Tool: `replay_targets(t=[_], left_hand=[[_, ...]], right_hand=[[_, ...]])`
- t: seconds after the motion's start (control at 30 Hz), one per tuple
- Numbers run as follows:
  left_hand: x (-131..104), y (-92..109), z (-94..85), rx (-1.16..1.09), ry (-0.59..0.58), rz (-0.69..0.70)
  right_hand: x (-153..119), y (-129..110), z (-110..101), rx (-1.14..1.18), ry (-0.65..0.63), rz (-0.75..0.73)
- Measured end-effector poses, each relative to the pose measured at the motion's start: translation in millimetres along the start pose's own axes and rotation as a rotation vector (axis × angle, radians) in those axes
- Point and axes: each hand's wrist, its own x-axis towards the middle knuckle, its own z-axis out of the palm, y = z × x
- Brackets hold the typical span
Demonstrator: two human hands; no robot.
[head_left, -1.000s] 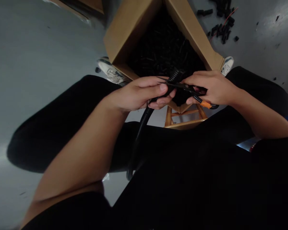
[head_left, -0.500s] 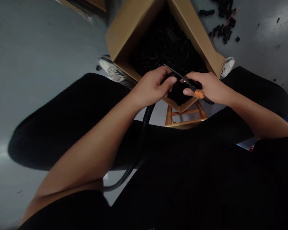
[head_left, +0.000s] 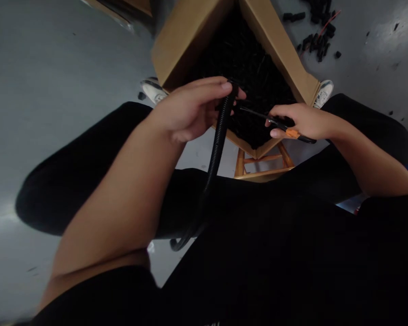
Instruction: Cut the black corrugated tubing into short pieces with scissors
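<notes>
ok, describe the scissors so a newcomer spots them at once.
Find the open cardboard box of black pieces. By its near right side, the right hand holds the scissors. Orange tape on the handle sets them apart from the black corrugated tube in the left hand.

Black top (head_left: 275,262), black trousers (head_left: 85,167), pale shoes (head_left: 324,93)
</notes>
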Motion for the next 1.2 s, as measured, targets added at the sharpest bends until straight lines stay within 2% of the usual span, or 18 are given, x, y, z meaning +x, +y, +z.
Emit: replay_targets(t=[0.17,0.37,0.43,0.53,0.63,0.77,0.83,1.03,1.13,1.2], left_hand=[[3,-10,10.1,-0.135,-0.101,-0.046],[-1,-2,19.0,-0.237,-0.018,-0.101],[-1,-2,18.2,-0.227,-0.034,-0.119],[0,-8,14.6,-0.104,-0.114,-0.082],[-1,-11,14.3,0.021,-0.2,-0.001],[-10,-6,20.5,0.088,-0.484,0.005],[-14,-1,21.7,0.112,-0.549,0.01],[-14,5,13.6,0.115,-0.469,0.026],[-10,1,15.1,0.16,-0.419,0.052],[-7,-5,19.4,0.216,-0.378,0.111]], right_hand=[[4,-6,10,0.055,0.029,-0.072],[6,-4,19,0.07,0.16,-0.072],[5,-2,20,0.047,0.186,-0.037],[6,2,21,-0.01,0.202,-0.008],[8,7,24,-0.115,0.179,-0.059],[8,7,28,-0.344,0.161,-0.185],[6,4,28,-0.397,0.193,-0.228],[3,1,20,-0.295,0.266,-0.287],[5,5,20,-0.24,0.254,-0.287],[7,8,23,-0.218,0.243,-0.235]])
